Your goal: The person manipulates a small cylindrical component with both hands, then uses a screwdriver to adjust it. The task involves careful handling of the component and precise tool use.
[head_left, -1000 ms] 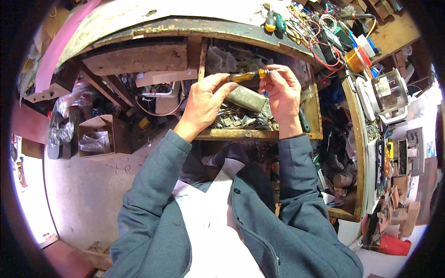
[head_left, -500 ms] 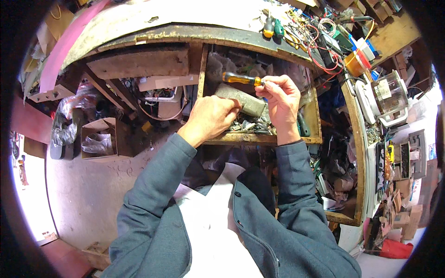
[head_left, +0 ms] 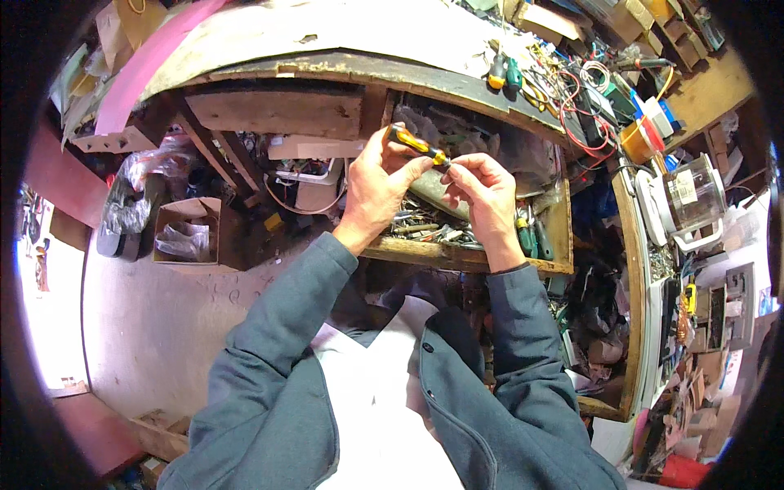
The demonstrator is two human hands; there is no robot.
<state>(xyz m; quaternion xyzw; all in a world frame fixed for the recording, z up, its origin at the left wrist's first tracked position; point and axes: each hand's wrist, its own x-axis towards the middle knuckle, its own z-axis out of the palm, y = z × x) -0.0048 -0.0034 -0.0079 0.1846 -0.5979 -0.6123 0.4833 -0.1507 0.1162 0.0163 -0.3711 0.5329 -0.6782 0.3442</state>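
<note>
Over the open wooden drawer (head_left: pixel 457 256), a screwdriver (head_left: pixel 420 145) with a yellow-and-black handle is held up between both hands. My left hand (head_left: pixel 371 192) closes round the handle from the left. The fingertips of my right hand (head_left: pixel 490 200) pinch at the other end, where the shaft or bit is mostly hidden. Below them in the drawer lies a long grey block-like object (head_left: pixel 437 194), partly covered by the hands. Loose small metal pieces (head_left: pixel 416 224) fill the drawer's near part. Green-handled tools (head_left: pixel 525 237) stand beside my right wrist.
The worktop (head_left: pixel 359 37) curves behind the drawer, with yellow- and green-handled screwdrivers (head_left: pixel 496 75) and tangled wires (head_left: pixel 584 90) on it. At right are a clear blender-like jug (head_left: pixel 690 192) and shelf clutter. A cardboard box (head_left: pixel 188 233) sits at the left.
My left hand has risen from the drawer and taken hold of the screwdriver's handle. My right hand has moved slightly lower, its fingers still at the front end. The view has shifted slightly.
</note>
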